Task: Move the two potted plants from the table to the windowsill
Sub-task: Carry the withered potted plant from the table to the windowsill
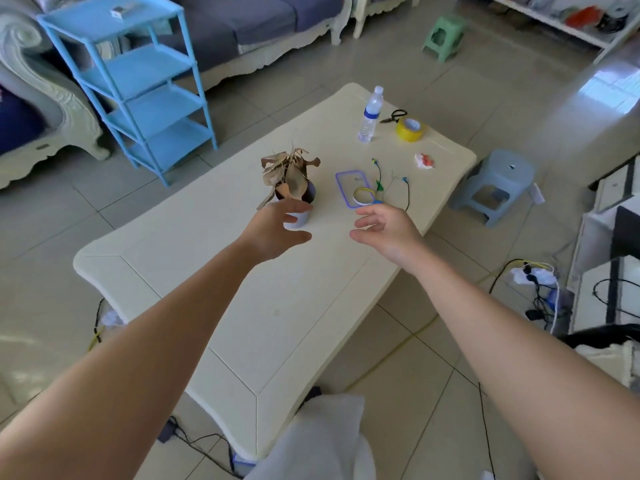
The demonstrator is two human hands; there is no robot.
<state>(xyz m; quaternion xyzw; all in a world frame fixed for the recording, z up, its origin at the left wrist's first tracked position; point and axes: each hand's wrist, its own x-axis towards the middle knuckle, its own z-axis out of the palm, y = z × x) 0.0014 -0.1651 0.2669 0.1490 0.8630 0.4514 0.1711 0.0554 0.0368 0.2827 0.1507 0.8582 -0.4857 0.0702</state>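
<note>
One small pot holding a withered brown-leaved plant [291,181] stands upright mid-way along the cream rectangular table [214,271], dry leaves splaying upward and leftward. The left hand [273,230], fingers spread, hovers just before it; the right hand [384,230], loosely curled and empty, lies beside. Just right sit a purple-rimmed clear lid [349,181], a yellow ring [363,195], thin cords [398,188]; farther back stand a plastic water bottle [370,116] and a yellow tape roll [410,129].

table [242,306] – smooth matt cream | floor [519,81] – glossy tile

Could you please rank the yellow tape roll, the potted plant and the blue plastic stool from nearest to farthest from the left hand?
From the left hand:
1. Potted plant, just beyond its fingers.
2. Yellow tape roll, far right on the table.
3. Blue plastic stool, on the floor past the table's right edge.
</note>
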